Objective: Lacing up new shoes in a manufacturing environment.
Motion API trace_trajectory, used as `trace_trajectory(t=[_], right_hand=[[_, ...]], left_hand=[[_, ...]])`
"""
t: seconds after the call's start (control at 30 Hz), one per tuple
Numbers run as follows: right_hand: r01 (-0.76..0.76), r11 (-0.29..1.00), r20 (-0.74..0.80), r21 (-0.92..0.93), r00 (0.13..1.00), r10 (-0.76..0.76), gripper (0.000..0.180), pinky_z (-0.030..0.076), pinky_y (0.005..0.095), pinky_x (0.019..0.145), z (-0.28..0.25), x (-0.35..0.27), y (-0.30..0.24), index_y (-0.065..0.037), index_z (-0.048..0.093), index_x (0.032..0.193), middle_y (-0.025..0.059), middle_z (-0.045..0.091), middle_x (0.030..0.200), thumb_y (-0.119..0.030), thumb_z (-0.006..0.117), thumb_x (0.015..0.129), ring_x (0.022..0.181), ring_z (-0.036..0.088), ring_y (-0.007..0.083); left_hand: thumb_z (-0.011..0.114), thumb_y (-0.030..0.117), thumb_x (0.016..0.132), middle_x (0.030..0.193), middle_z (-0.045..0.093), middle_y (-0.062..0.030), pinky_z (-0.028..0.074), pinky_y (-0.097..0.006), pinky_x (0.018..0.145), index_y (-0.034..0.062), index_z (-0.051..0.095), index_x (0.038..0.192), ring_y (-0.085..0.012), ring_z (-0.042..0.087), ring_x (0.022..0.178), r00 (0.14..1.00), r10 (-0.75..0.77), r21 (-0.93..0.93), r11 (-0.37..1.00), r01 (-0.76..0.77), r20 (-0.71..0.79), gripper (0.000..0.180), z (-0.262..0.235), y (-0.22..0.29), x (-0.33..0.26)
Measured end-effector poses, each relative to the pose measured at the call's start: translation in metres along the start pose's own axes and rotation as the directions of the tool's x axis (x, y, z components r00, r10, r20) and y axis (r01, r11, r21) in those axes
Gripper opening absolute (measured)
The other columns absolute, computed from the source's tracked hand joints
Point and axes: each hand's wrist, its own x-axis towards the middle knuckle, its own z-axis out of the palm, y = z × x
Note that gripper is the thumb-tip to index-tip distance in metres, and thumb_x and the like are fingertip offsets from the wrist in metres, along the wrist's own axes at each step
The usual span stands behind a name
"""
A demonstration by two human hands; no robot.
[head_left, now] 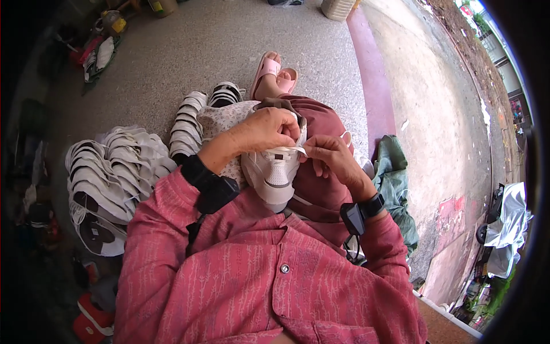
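Observation:
A white shoe upper [264, 179] with mesh and grey trim lies on my lap, its toe toward me. My left hand [269, 127] rests over its opening with the fingers curled inward; the fingertips are partly hidden, so what they grip does not show. Beside it, my right hand [332, 157] pinches a white shoelace [294, 149] between thumb and forefinger at the upper's right edge. The lace runs across the eyelet area between both hands. Under the upper is a pale cloth with a small print [220, 119], spread over my left thigh.
Nested stacks of white shoe uppers [123, 166] stand on the floor to my left, with another row [186, 123] nearer my leg. A green sheet [392, 189] lies crumpled to my right. A pale plastic container [338, 8] stands at the far edge.

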Motion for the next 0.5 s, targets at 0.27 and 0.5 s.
trace_trajectory(t=[0.27, 0.5], right_hand=[[-0.067, 0.997, 0.045, 0.045, 0.997, 0.065, 0.009, 0.047, 0.0227, 0.049, 0.001, 0.007, -0.005, -0.004, 0.061, 0.096, 0.0038, 0.067, 0.085, -0.012, 0.058, 0.092, 0.054, 0.057, 0.0109], [0.41, 0.563, 0.149, -0.717, 0.88, -0.451, 0.034, 0.049, 0.0377, 0.075, -0.012, 0.019, -0.033, -0.007, 0.058, 0.106, 0.0123, 0.054, 0.111, -0.008, 0.074, 0.076, 0.094, 0.06, 0.0273]], left_hand=[[0.067, 0.009, 0.077, 0.08, 0.064, -0.0044, 0.049, -0.029, 0.069, 0.0031, 0.067, 0.089, -0.0138, 0.062, 0.077, 1.0, 0.017, 0.042, 0.999, -0.016, -0.009, 0.013, 0.005, -0.002, 0.0], [0.067, 0.009, 0.08, 0.085, 0.067, -0.0054, 0.049, -0.028, 0.074, 0.0014, 0.069, 0.093, -0.0146, 0.062, 0.081, 1.0, 0.027, 0.035, 0.999, -0.027, -0.006, 0.015, 0.001, -0.006, 0.0]])
